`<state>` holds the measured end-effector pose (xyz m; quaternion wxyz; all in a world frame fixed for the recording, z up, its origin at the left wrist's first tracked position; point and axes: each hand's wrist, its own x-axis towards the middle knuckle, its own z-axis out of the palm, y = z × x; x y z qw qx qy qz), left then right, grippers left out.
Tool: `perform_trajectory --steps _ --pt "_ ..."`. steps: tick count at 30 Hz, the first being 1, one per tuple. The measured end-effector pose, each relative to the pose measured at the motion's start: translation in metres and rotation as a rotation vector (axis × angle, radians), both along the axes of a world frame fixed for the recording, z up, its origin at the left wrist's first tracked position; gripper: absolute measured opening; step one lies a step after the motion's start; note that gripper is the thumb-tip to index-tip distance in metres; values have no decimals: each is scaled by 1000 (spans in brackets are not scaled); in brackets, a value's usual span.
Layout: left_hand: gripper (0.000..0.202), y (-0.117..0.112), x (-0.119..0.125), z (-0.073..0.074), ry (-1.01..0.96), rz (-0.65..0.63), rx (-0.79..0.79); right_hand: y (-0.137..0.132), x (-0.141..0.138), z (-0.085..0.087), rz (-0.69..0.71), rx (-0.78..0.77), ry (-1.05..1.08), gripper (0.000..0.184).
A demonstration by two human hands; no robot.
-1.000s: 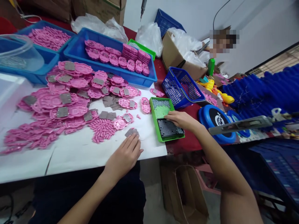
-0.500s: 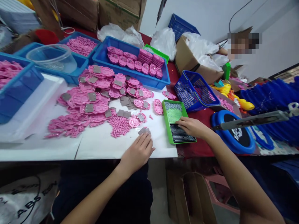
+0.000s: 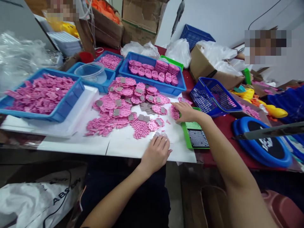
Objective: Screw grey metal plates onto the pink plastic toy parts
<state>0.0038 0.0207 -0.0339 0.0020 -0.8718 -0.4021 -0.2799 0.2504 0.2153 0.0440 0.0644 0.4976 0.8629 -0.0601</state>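
Observation:
My left hand (image 3: 156,152) rests on white paper at the table's front, fingers together and bent down over small grey plates (image 3: 156,135), partly hidden under the fingertips. My right hand (image 3: 188,112) reaches over a green tray (image 3: 186,136). Its thumb and fingers are spread about a pink plastic casing (image 3: 174,112); whether they grip it is unclear. A black grid mat (image 3: 197,138) lies in the tray's near part. Left of it, another pink casing with a grey plate (image 3: 156,124) lies beside a heap of small pink pieces (image 3: 140,129).
Many pink casings (image 3: 118,103) are piled mid-table. Behind them, a blue bin (image 3: 152,85) holds stacked casings. A blue bin of pink parts (image 3: 71,101) stands left, a blue basket (image 3: 213,98) right. A screwdriver (image 3: 178,19) hangs above; another tool (image 3: 273,131) juts in from the right.
My right hand has left the tray's mat and moved up and left to the pink casing, its fingers spreading. My left hand stays at the grey plates. The view has turned left.

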Motion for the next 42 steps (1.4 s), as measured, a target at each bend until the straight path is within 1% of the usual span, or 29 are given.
perform_trajectory --steps 3,5,7,10,12,14,17,20,23,26,29,31,32,33,35,36,37,39,42 --pt "41 0 -3 0 -7 -72 4 6 -3 -2 -6 -18 -26 110" --pt "40 0 -5 -1 -15 -126 11 5 -4 3 -17 -21 -34 107" --pt "39 0 -6 -2 -24 -148 14 0 -5 11 -35 -7 -33 105" --pt "42 1 -6 -2 -7 -145 7 -18 -9 25 -48 30 -13 103" --pt "46 1 -5 0 23 -128 -7 -37 -13 32 -32 40 6 102" --pt "49 1 -4 2 50 -102 -27 -61 -17 34 14 24 20 100" --pt "47 1 -5 3 20 -52 -43 -101 -22 29 75 -27 1 97" --pt "41 1 -8 3 -85 6 -33 -135 -31 19 86 -13 -54 84" --pt "36 -1 -12 1 -197 -4 8 -159 -44 7 88 81 -118 73" --pt "33 -8 -18 -2 -284 -69 51 -173 -54 -4 49 186 -188 75" --pt "32 -17 -24 -6 -331 -122 64 -179 -58 -8 18 252 -200 83" --pt "33 -21 -26 -9 -345 -148 65 -177 -60 -5 29 286 -164 84" --pt "34 -23 -26 -10 -349 -149 69 -175 -61 -1 57 288 -134 78" --pt "34 -24 -26 -11 -353 -139 74 -171 -63 3 107 269 -96 65" --pt "31 -24 -24 -11 -367 -109 85 -159 -70 10 234 179 -8 31" --pt "29 -23 -22 -10 -373 -93 88 -152 -74 13 280 128 31 22" --pt "28 -22 -21 -10 -374 -83 90 -145 -77 15 302 90 59 22" --pt "27 -21 -19 -8 -334 -88 103 -131 -84 14 289 61 79 23" --pt "32 -22 -16 -6 -201 -76 99 -118 -89 6 276 53 74 20"
